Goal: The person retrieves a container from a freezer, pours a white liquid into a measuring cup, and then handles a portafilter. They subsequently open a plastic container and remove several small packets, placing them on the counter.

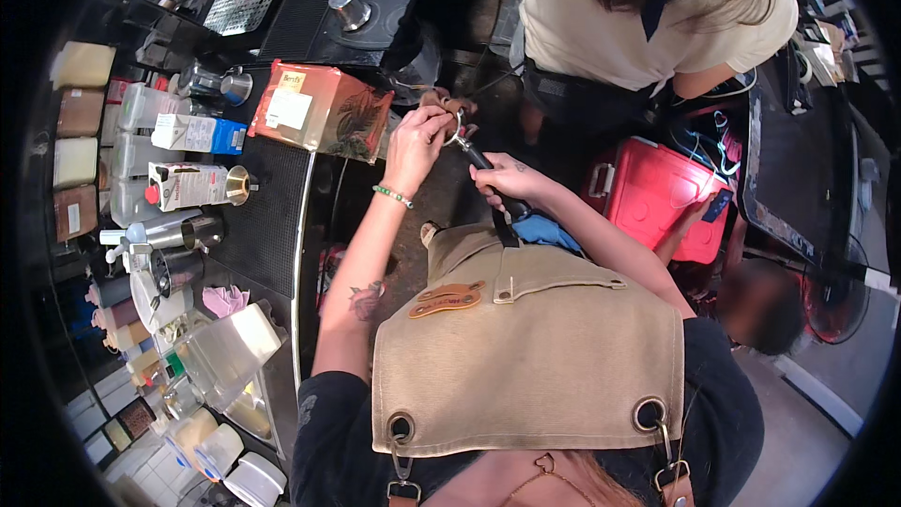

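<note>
My right hand is closed around the black handle of a portafilter, which points up and to the left. My left hand is at the portafilter's metal ring, its fingertips at the near left rim; whether they pinch it or only touch it cannot be told. Beyond the ring is a crumpled brown cloth. A blue cloth hangs at my apron, below my right wrist. Left of my left hand, a large red and brown printed package stands on the counter's black mat.
A co-worker stands close ahead with their back to me. Another person is low at the right, holding a phone by a red cool box. Cartons, metal jugs and clear containers crowd the left counter.
</note>
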Tool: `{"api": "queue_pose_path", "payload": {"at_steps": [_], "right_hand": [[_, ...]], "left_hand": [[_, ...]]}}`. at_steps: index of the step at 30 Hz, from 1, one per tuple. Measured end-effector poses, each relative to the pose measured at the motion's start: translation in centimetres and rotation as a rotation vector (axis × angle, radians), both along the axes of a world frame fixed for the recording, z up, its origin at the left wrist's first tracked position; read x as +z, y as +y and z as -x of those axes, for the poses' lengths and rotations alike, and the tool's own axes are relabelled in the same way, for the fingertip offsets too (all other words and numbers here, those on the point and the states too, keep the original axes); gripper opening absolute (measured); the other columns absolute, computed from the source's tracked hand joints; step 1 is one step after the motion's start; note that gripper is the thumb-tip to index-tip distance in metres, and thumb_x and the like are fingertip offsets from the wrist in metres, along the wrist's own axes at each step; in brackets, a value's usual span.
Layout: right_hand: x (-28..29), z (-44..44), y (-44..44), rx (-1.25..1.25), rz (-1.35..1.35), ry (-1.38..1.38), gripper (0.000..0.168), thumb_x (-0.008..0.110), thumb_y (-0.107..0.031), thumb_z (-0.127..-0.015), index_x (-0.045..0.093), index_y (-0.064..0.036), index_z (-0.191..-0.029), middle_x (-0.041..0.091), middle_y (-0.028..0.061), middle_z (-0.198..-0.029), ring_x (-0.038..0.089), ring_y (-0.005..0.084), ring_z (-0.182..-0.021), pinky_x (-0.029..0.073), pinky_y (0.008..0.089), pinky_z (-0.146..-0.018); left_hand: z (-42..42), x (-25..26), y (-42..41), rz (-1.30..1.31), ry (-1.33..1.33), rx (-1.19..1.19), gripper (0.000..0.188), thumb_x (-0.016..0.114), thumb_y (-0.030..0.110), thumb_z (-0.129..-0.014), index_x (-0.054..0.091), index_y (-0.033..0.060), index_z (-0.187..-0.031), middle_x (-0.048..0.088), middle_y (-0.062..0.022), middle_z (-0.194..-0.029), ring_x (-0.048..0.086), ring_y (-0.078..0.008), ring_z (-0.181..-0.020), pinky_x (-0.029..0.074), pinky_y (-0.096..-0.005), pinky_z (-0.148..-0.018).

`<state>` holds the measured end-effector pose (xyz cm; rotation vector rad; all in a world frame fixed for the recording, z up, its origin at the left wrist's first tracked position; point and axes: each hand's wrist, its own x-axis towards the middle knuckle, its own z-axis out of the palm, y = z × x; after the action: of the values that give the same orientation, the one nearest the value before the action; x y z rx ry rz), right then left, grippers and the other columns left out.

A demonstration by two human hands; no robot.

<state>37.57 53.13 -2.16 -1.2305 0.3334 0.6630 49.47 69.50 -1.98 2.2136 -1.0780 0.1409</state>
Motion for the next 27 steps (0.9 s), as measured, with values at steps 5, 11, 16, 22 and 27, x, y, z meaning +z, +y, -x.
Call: {"api": "queue_pose_path", "payload": {"at_steps": [5, 11, 16, 22, 27], "right_hand": [[-0.4, 0.1, -0.3, -0.005, 0.035, -0.044, 0.009, 0.053, -0.008, -0.078, 0.045, -0.008, -0.083, 0.046, -0.0005, -0.062, 0.046, 0.0094, -0.046, 0.041, 0.0259, -0.041], [-1.0, 0.6, -0.1, -0.052, 0.244, -0.160, 0.006, 0.051, -0.006, -0.078, 0.046, -0.006, -0.081, 0.048, 0.0017, -0.056, 0.049, 0.0121, -0.042, 0.042, 0.0281, -0.040], [-2.9, 0.5, -0.1, -0.036, 0.497, -0.335, 0.011, 0.054, -0.012, -0.081, 0.049, -0.003, -0.086, 0.052, 0.0053, -0.055, 0.054, 0.0156, -0.042, 0.043, 0.0315, -0.041], [-3.2, -0.2, -0.1, 0.021, 0.567, -0.272, 0.012, 0.055, -0.013, -0.082, 0.048, -0.004, -0.087, 0.053, 0.0060, -0.055, 0.053, 0.0159, -0.042, 0.043, 0.0319, -0.042], [-3.9, -1.1, -1.0, -0.020, 0.335, -0.122, 0.012, 0.054, -0.016, -0.084, 0.049, -0.005, -0.085, 0.051, 0.0044, -0.058, 0.051, 0.0146, -0.044, 0.043, 0.0314, -0.043]], "left_hand": [[0.4, 1.2, -0.6, -0.287, -0.174, -0.127, 0.024, 0.054, 0.001, -0.080, 0.062, 0.0009, -0.103, 0.059, -0.0112, -0.100, 0.057, -0.0283, -0.099, 0.051, -0.0382, -0.080], [0.3, 0.9, -0.9, -0.395, 0.039, -0.047, 0.016, 0.051, 0.007, -0.085, 0.061, -0.0011, -0.094, 0.058, -0.0202, -0.096, 0.059, -0.0362, -0.092, 0.050, -0.0432, -0.079], [-1.4, -0.6, 0.0, -0.340, 0.536, -0.042, 0.025, 0.050, 0.019, -0.092, 0.064, -0.0023, -0.092, 0.063, -0.0228, -0.086, 0.063, -0.0370, -0.082, 0.050, -0.0417, -0.076], [0.2, -2.2, 0.3, 0.384, 1.500, 0.230, 0.031, 0.040, 0.018, -0.099, 0.056, -0.0024, -0.115, 0.066, -0.0116, -0.107, 0.065, -0.0206, -0.095, 0.052, -0.0312, -0.084], [-0.7, -3.2, 3.1, 0.992, 1.571, 0.412, 0.029, 0.035, 0.018, -0.101, 0.054, 0.0000, -0.115, 0.061, -0.0147, -0.113, 0.062, -0.0260, -0.102, 0.052, -0.0399, -0.087]]}}
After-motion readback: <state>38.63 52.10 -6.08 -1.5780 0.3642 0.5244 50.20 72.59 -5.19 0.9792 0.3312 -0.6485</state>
